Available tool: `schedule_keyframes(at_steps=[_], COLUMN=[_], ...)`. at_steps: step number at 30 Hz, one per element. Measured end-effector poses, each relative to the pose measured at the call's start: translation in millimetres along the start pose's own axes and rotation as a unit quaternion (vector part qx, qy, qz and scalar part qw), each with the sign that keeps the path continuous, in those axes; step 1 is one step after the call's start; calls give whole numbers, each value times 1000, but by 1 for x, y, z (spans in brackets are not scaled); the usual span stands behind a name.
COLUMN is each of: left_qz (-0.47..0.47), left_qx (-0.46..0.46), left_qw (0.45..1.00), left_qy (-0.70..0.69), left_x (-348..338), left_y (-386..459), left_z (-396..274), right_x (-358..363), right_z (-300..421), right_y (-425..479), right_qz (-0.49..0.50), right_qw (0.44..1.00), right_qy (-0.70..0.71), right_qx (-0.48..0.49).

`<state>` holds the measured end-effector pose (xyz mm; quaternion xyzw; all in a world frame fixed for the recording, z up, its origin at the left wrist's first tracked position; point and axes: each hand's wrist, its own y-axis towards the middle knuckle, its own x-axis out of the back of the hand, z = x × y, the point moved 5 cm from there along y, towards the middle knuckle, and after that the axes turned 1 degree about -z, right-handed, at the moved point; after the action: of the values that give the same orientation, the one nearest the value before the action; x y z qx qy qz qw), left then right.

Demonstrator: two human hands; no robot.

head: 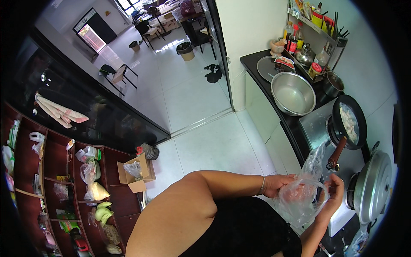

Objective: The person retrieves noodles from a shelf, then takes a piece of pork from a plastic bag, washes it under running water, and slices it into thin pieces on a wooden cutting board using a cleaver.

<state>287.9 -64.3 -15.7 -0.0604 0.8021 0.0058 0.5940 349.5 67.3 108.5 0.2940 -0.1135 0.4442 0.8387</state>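
My left hand (282,186), with a bracelet at the wrist, holds a thin clear plastic bag (298,202) in front of my body. My right hand (334,192) is at the bag's right side, its fingers bent by a loop of the plastic; whether it grips the film cannot be told. Part of the bag rises toward the stove edge. Just beyond is a black frying pan (362,128) with a brown handle, holding pale pieces of food. A large lidded metal pot (372,189) stands on the burner to the right of my right hand.
A steel basin (292,93) sits on the black counter (253,61), near a rack (316,25) with bottles and chopsticks. A small pot (333,83) stands beside the pan. Wooden shelves (112,199) hold bags and food at the left; an open cardboard box (149,170) is beside them.
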Motion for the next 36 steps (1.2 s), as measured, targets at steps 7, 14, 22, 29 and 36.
schedule_keyframes(at_steps=[7,14,22,29,36], left_qz=[42,105,70,43,26], left_qx=[-4,45,46,-6,-52], left_qw=[999,993,996,998,941], left_qy=[-18,-30,0,48,333], left_x=[15,21,11,-13,-9], left_y=[3,0,-9,-2,19], left_z=[4,11,5,-13,-7], right_x=[-37,-41,0,22,28], right_z=[-29,9,-37,-125,-142], right_y=[-20,-15,-17,-22,-83], right_qz=[101,67,-8,-71,26], right_qw=[989,997,992,963,900], right_qy=[-103,-46,65,136,192], right_qx=[34,-7,-108,-220,-391])
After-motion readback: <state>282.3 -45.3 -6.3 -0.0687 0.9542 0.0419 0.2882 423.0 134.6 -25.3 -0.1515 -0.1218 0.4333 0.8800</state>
